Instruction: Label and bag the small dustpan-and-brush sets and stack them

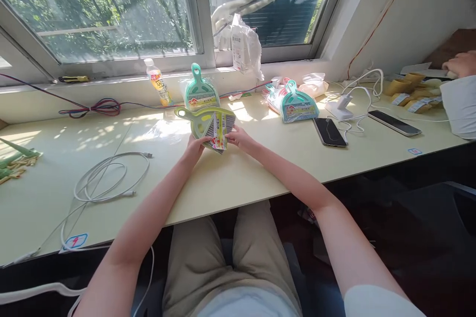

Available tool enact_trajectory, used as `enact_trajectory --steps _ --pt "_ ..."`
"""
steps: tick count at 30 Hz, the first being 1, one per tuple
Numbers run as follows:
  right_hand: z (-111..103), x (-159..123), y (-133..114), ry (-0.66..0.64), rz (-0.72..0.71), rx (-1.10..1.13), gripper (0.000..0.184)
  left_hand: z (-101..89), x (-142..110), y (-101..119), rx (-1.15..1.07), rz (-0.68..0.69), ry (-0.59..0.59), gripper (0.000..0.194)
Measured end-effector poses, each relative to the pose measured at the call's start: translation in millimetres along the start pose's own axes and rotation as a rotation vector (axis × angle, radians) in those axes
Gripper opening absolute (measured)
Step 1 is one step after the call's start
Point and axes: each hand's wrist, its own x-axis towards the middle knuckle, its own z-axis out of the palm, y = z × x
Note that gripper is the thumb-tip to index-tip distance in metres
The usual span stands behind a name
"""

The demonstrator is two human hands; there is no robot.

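Above the table's front part, a small yellow-green dustpan and brush set (201,120) is held up between my two hands. Grey bristles and a printed label card (218,131) face me. My left hand (195,149) grips the set's lower left edge, the thumb over its front. On the other side my right hand (241,138) pinches the right edge by the card and bristles; its far fingers are hidden. Just behind stands a teal dustpan and brush set (201,90) in clear wrap, and another teal set (298,104) is farther right.
A drink bottle (159,81) and a white plastic packet (245,44) stand by the window. Coiled white cable (111,173) lies at left. Two phones (330,132) and a white charger (340,106) are at right, near another person's hand (460,64) and brown rolls (407,84).
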Motion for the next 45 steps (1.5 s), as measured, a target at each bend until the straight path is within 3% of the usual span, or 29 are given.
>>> enact_trajectory --steps 9,17,20,23,26,33,37,45 --pt "4 -2 -1 0.013 0.038 0.006 0.046 -0.1 0 1 -0.036 0.003 0.049 0.080" --pt "-21 0 -15 0.197 0.034 -0.300 0.007 -4.3 3 -6 -0.062 0.019 0.120 0.085" --pt "-36 1 -28 0.279 -0.016 -0.310 0.013 -7.0 5 -7 -0.070 0.018 0.135 0.083" --pt "-45 1 -43 0.162 -0.029 -0.203 0.025 -7.8 6 -6 -0.059 0.022 0.117 0.082" --pt "-38 -4 -48 0.079 -0.034 -0.218 0.034 -4.6 4 -1 -0.059 0.039 0.083 0.080" --pt "8 -14 -7 0.224 0.011 -0.374 0.020 7.3 -9 9 -0.077 0.049 -0.047 0.078" --pt "6 -9 3 0.277 -0.073 -0.464 0.017 8.6 -11 8 -0.075 0.031 -0.076 0.077" --pt "-1 -9 -7 0.357 -0.164 -0.730 0.020 7.3 -8 1 -0.070 0.044 -0.085 0.080"
